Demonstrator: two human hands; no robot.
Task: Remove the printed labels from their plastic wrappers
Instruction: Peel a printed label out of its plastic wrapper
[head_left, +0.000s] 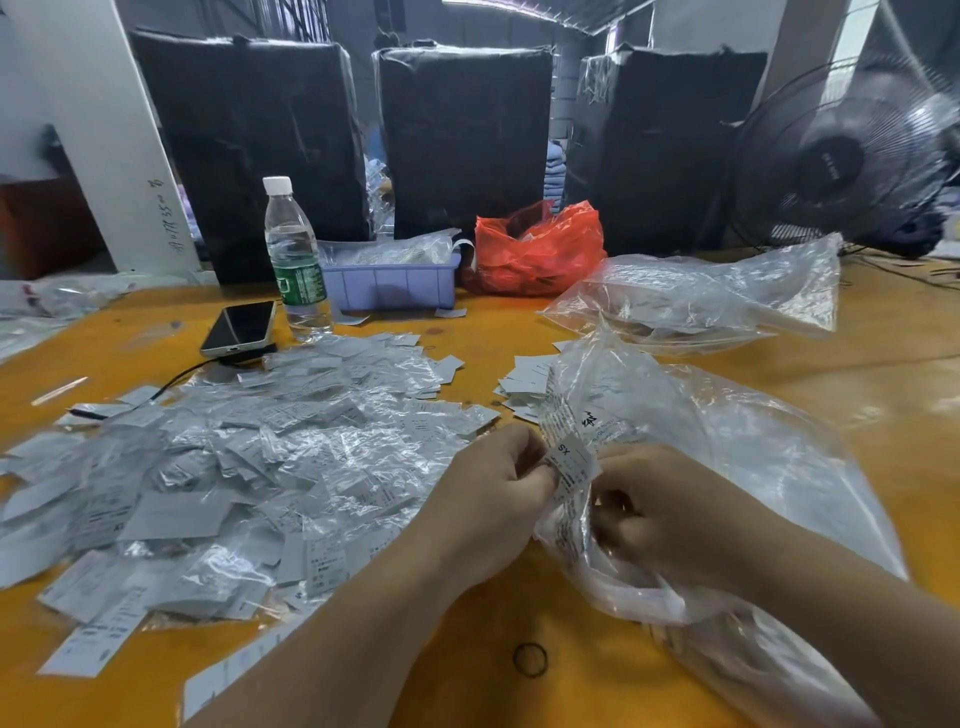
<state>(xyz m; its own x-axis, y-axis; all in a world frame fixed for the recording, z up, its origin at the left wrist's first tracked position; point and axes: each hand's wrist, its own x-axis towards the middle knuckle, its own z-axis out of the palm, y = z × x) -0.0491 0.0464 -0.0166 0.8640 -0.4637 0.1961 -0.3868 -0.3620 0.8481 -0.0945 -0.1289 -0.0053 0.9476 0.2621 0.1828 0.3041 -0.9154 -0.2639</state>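
A white printed label (570, 464) marked "XS" sits between my two hands, inside a thin clear plastic wrapper (563, 525) that trails down from it. My left hand (491, 499) pinches the label's left edge with curled fingers. My right hand (660, 512) grips the wrapper just right of and below the label. Both hands hover over a large clear plastic bag (753, 457) at the right. A wide heap of wrapped labels (218, 467) covers the orange table (467, 649) to the left. A small stack of bare labels (524, 384) lies beyond my hands.
A water bottle (296, 260), a phone (240, 327) on a cable, a lilac tray (392, 283) and a red bag (537, 249) stand at the back. Another clear bag (696, 296) lies far right, a fan (841, 156) behind it. A black rubber band (530, 660) lies near the front.
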